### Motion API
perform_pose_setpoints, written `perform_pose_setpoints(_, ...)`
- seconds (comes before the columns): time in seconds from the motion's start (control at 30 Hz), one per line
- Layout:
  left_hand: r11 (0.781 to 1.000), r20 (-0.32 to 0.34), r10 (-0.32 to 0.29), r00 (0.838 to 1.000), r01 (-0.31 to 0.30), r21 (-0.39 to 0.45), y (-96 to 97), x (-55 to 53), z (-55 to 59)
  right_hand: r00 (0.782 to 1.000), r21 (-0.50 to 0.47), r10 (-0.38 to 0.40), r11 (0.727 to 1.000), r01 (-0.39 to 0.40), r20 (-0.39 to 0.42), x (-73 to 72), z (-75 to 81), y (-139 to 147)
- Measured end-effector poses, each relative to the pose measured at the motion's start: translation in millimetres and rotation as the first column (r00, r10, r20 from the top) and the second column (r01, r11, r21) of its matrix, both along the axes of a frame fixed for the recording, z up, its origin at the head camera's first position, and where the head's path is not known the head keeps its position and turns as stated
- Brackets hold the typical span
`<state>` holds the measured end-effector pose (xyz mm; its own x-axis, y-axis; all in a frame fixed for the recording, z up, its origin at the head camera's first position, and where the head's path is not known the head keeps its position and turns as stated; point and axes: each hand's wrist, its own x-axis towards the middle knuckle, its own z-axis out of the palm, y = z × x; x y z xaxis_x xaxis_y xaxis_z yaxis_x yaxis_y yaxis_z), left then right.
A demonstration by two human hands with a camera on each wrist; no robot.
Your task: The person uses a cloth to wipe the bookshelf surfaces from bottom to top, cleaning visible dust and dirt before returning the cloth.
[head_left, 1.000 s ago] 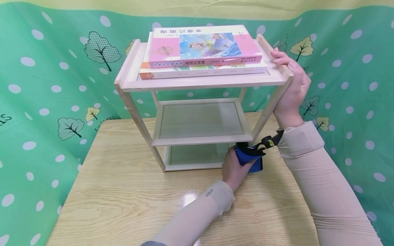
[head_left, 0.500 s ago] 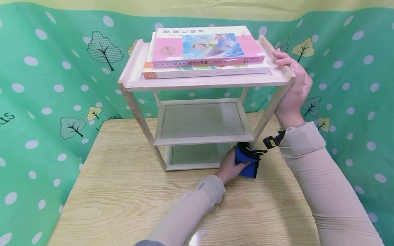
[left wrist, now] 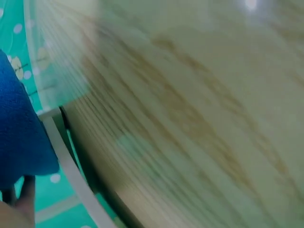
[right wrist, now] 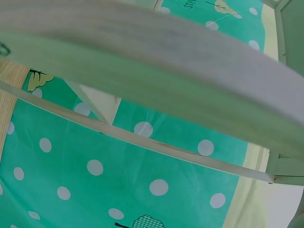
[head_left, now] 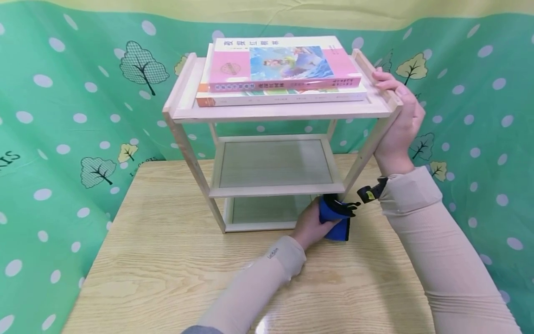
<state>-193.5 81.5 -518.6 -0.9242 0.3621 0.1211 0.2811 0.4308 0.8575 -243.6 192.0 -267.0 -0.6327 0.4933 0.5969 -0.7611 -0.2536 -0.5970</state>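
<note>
A pale wooden three-tier shelf [head_left: 275, 190] stands on the table. In the head view my left hand [head_left: 312, 226] grips a blue cloth [head_left: 335, 228] with black edging, wrapped about the lower part of the front right leg. The fuzzy blue cloth [left wrist: 23, 128] fills the left side of the left wrist view, with fingers beneath it. My right hand [head_left: 398, 118] holds the top tier's right side rail, fingertips over its inner side and palm against the outside. The right wrist view shows a shelf post [right wrist: 180, 66] close up.
Two stacked books, a pink-and-white one [head_left: 283, 62] on top, lie on the top tier. The wood-grain table [head_left: 175, 278] spreads in front and to the left. Green dotted fabric [head_left: 62, 185] hangs behind and at both sides.
My left hand and forearm have shifted slightly left, and the cloth's loose end has moved down and left with them. The right hand keeps its hold on the rail.
</note>
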Motion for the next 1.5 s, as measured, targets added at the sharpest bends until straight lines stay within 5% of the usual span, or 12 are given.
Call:
perform_pose_setpoints(0.37,0.965,-0.122,0.242,0.963,-0.252,-0.070,16.6,19.6,4.5,1.000,0.014,0.001,1.000,0.000,-0.013,0.7,0.3,-2)
perform_pose_setpoints(0.67,0.982,0.011,0.173,0.985,-0.174,0.067,8.1,20.2,-0.6,1.000,0.010,0.004,1.000,-0.004,0.003,2.7,0.4,-3)
perform_pose_setpoints(0.83,0.985,0.034,0.123,0.992,-0.127,0.121,-2.3,20.7,0.5,1.000,0.003,0.014,1.000,-0.014,-0.005,2.4,0.2,-3)
perform_pose_setpoints(1.13,0.979,-0.104,0.139,0.985,-0.121,0.167,-18.7,25.0,-0.1,1.000,0.022,0.011,1.000,-0.010,-0.016,3.0,1.5,0)
perform_pose_setpoints(1.3,0.953,0.046,0.103,0.994,-0.111,0.281,-33.4,28.7,8.0,1.000,0.037,0.012,0.999,-0.012,-0.015,3.7,1.4,1)
perform_pose_setpoints(1.5,0.897,0.305,0.027,0.952,-0.158,0.414,-57.1,31.0,14.1,1.000,0.041,0.011,0.999,-0.012,0.002,3.2,1.6,4)
